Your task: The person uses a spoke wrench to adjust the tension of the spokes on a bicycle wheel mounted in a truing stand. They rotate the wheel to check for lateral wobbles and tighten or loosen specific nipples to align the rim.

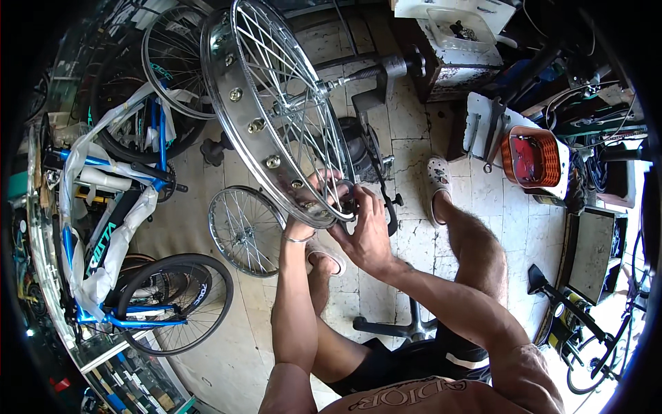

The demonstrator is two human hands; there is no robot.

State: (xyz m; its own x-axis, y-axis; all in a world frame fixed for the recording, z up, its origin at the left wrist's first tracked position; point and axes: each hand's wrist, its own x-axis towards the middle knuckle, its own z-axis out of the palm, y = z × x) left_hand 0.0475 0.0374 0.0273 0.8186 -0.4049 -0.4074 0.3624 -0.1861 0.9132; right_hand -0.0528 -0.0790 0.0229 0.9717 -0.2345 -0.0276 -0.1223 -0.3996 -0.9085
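Observation:
A bare metal spoked wheel rim point(249, 127) fills the upper middle, its hub point(318, 93) held on a truing stand point(372, 99). Nipples show along the inside of its band. At the rim's lower end my left hand point(324, 181) is wrapped round it, with fingers showing behind the spokes and a thin bracelet on the wrist. From the right, my right hand point(365, 231) is closed at the rim's edge, the fingertips bent together by the spoke ends. Something small and dark is at those fingertips, too hidden to name.
Left of me lies a blue bicycle frame point(162, 131) partly in white wrapping, with a black-tyred wheel point(176, 303) near it. A smaller spoked wheel point(246, 231) lies on the tiled floor beyond my foot. On the right, an orange basket point(509, 157) sits beside wrenches point(494, 131).

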